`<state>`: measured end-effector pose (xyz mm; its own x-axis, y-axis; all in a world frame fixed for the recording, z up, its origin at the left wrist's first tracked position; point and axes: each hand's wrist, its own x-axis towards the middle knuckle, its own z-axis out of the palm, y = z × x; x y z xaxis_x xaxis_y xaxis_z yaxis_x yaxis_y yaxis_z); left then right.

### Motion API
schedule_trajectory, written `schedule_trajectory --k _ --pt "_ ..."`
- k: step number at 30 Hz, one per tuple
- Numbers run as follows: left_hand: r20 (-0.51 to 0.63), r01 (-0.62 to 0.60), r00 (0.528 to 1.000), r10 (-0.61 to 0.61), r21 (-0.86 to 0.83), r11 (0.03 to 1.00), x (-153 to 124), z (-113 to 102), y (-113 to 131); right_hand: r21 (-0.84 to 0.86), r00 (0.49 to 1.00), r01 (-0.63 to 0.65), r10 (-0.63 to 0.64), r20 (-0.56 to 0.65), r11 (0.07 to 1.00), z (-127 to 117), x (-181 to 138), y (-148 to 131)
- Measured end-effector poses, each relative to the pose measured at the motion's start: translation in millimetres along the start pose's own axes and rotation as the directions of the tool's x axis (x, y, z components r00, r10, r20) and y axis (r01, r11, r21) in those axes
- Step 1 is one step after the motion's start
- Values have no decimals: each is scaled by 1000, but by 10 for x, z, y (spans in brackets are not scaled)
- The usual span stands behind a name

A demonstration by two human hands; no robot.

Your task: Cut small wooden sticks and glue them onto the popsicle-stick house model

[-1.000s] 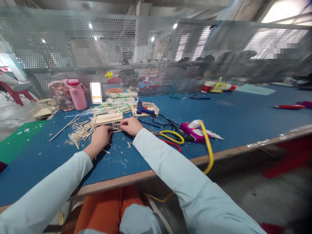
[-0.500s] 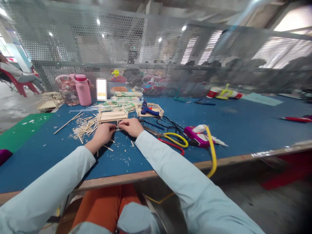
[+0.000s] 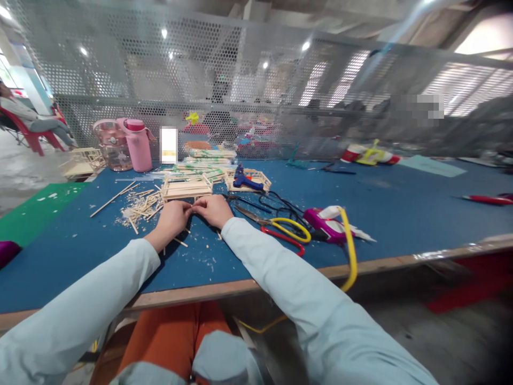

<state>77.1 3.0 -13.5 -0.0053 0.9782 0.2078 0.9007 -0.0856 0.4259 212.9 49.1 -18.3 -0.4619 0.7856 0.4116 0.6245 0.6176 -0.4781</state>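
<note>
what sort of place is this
Probably a craft workshop, judging by the small stick-built frame, the scissors and what looks like a blue glue gun.

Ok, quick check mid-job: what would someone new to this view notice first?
Probably the left hand and right hand, fingertips meeting at the near side of a small wooden-stick frame. Next, the scissors with yellow and red handles, right of the hands, and the purple-and-white tool farther right. The pink bottle also stands out at the back left of the blue table.
</note>
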Motion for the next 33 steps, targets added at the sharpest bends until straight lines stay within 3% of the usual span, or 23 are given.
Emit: schedule_trajectory --k 7,14,17,22,33 --pt "-37 16 999 -15 31 999 25 42 -11 167 972 -27 65 -224 986 -197 -25 90" --pt "-46 13 999 -7 120 993 62 85 -40 326 873 -186 308 -379 927 -228 55 209" --pt "-43 11 999 -4 153 988 59 86 -29 313 895 -246 339 -291 918 -176 77 250" --pt "-30 22 999 -17 177 984 51 56 2 188 963 -242 260 -77 952 -111 77 283" --pt "-15 34 999 -32 177 984 55 44 2 119 972 -220 228 -58 968 -98 65 302"
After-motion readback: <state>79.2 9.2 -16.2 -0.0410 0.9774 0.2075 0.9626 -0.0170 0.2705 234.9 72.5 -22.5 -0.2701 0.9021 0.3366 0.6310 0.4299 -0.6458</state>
